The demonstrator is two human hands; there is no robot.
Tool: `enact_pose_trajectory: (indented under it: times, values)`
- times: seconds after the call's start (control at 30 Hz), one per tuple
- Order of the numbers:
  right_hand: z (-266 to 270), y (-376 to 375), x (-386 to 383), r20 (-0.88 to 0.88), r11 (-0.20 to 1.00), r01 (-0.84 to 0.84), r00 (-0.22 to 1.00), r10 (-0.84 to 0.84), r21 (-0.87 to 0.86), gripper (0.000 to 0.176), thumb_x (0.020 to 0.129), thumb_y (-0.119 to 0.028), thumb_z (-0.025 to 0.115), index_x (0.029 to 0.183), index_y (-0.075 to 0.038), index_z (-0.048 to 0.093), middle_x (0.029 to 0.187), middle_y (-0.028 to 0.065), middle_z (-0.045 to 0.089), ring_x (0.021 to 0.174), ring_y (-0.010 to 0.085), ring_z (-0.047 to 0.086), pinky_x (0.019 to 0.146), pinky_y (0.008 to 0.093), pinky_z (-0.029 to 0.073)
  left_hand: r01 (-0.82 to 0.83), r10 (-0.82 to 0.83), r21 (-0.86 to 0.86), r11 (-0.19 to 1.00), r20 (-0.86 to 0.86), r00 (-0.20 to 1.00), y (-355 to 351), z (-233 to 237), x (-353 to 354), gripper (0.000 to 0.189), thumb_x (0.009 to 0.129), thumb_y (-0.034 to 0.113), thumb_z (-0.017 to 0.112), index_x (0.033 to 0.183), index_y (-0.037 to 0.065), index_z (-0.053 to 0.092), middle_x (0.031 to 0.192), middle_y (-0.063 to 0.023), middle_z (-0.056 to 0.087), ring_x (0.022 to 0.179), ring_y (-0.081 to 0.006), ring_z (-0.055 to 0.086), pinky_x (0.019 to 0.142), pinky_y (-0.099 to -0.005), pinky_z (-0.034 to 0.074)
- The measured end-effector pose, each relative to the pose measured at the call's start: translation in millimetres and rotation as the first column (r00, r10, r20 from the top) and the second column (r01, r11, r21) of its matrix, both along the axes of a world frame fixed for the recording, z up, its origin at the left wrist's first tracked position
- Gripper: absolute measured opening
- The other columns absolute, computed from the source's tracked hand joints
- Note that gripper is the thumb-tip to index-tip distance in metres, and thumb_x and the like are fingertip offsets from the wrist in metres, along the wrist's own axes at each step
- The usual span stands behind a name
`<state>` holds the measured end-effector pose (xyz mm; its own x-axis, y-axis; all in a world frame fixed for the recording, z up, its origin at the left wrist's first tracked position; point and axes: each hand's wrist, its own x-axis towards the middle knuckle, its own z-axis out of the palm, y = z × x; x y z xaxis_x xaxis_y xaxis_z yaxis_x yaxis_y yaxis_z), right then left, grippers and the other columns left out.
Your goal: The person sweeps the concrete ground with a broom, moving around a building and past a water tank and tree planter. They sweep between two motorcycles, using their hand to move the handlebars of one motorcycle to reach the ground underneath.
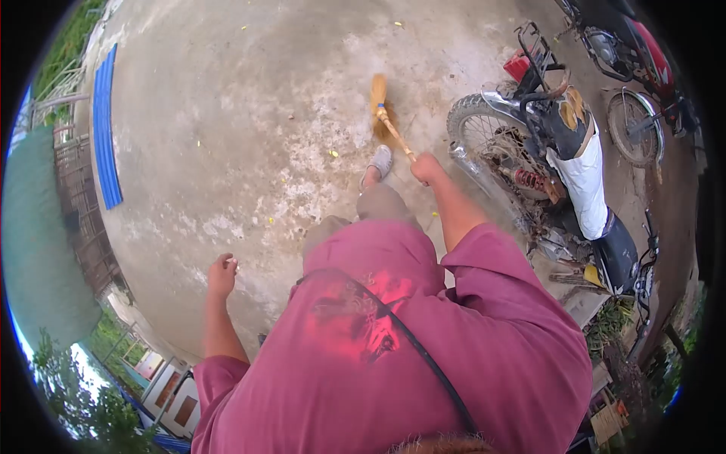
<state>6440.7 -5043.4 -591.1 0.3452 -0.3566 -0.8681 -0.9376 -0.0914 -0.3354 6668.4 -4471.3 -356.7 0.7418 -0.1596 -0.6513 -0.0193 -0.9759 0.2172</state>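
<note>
My right hand [429, 169] is wrapped round the end of the handle of a broom [393, 130]. The broom points forward, its yellow-brown bristles on the concrete floor just ahead of my shoe [381, 160]. My left hand [223, 274] hangs out at the left over the floor, its fingers curled. Something small and whitish shows at those fingertips, too small to name. Small yellow bits [333, 153] lie on the floor left of the broom.
A muddy motorcycle [563, 181] with a white cloth over its seat stands close at my right, a second one [650, 60] behind it. Blue corrugated sheet [107, 129] lies along the left edge, near a fence [83, 204]. A red object [517, 66] is beyond the rear wheel.
</note>
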Motion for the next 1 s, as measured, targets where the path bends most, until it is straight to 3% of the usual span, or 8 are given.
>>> enact_pose_trajectory:
  times: [0.07,0.17,0.33,0.47,0.53,0.67,0.83,1.0]
  values:
    - [20.8,-41.6,66.7,0.105,0.984,-0.163,0.982,0.156,0.070,0.017,0.084,-0.007,0.057,0.084,0.006,0.068,0.060,0.0184,0.062,0.047,0.0273,0.062,0.042,0.0415,0.047,0.069,-0.070,-0.020,0.997,-0.070,0.995,-63.1,12.1,36.6,0.038,0.095,0.024,0.064,0.123,-0.002,0.065,0.090,-0.0163,0.073,0.077,-0.0218,0.071,0.072,-0.0353,0.055]
    - [96.4,-94.8,139.9,0.188,0.927,-0.049,0.982,-0.024,0.373,0.012,0.084,-0.007,0.065,0.094,0.000,0.069,0.061,0.0059,0.054,0.044,0.0150,0.045,0.039,0.0326,0.035,0.062,-0.070,-0.056,0.997,-0.146,0.987,-117.8,12.0,69.3,0.038,0.094,0.023,0.064,0.123,-0.002,0.065,0.089,-0.0158,0.073,0.077,-0.0209,0.071,0.072,-0.0346,0.055]
    - [180.2,-161.3,194.3,0.309,0.837,-0.202,0.950,0.041,0.509,0.035,0.089,-0.013,0.068,0.123,-0.009,0.068,0.071,-0.0023,0.054,0.053,0.0088,0.040,0.045,0.0279,0.033,0.029,-0.032,-0.016,0.999,-0.261,0.965,-165.1,-33.8,127.1,0.036,0.092,0.021,0.066,0.118,-0.003,0.066,0.089,-0.0180,0.073,0.073,-0.0228,0.072,0.068,-0.0357,0.057]
    - [208.2,-185.1,191.8,0.434,0.894,-0.381,0.864,0.254,0.235,0.036,0.084,-0.019,0.072,0.119,-0.011,0.073,0.075,0.0058,0.067,0.060,0.0162,0.058,0.053,0.0348,0.046,0.177,-0.114,0.110,0.978,-0.432,0.895,-250.5,-50.8,206.1,0.032,0.092,0.020,0.065,0.112,-0.005,0.069,0.082,-0.0149,0.071,0.069,-0.0228,0.070,0.060,-0.0361,0.056]
    - [156.0,-183.1,175.4,0.601,0.913,-0.396,0.754,0.265,0.094,0.033,0.082,-0.023,0.073,0.111,-0.008,0.075,0.087,0.0107,0.074,0.075,0.0225,0.067,0.068,0.0395,0.052,0.290,-0.204,0.148,0.945,-0.426,0.882,-304.1,-78.6,262.9,0.031,0.092,0.021,0.065,0.109,-0.004,0.069,0.079,-0.0140,0.071,0.067,-0.0230,0.070,0.057,-0.0368,0.055]
    - [177.0,-231.2,184.7,0.587,0.989,-0.144,0.803,0.099,0.030,0.033,0.085,-0.027,0.070,0.110,-0.006,0.075,0.094,0.0127,0.076,0.086,0.0243,0.069,0.079,0.0410,0.051,0.282,-0.227,0.089,0.955,-0.389,0.893,-419.2,-157.6,408.9,0.032,0.092,0.022,0.065,0.111,-0.004,0.069,0.079,-0.0157,0.072,0.063,-0.0223,0.069,0.057,-0.0366,0.054]
    - [205.0,-295.5,186.0,0.581,0.945,0.299,0.749,-0.319,0.134,0.034,0.090,-0.028,0.066,0.114,-0.005,0.072,0.091,0.0101,0.074,0.078,0.0215,0.067,0.071,0.0376,0.051,0.647,-0.657,-0.159,0.746,-0.015,0.754,-724.2,-100.6,521.8,0.036,0.092,0.024,0.066,0.116,-0.002,0.067,0.083,-0.0171,0.072,0.069,-0.0237,0.071,0.065,-0.0366,0.057]
    - [248.8,-389.6,165.7,0.388,0.573,0.729,0.437,-0.811,0.375,0.025,0.092,-0.024,0.065,0.102,-0.002,0.062,0.076,0.0044,0.062,0.057,0.0138,0.057,0.050,0.0330,0.046,0.759,-0.751,-0.292,0.582,0.164,0.639,-975.4,-67.5,538.6,0.034,0.096,0.020,0.063,0.119,-0.004,0.065,0.082,-0.0162,0.070,0.070,-0.0221,0.071,0.064,-0.0357,0.056]
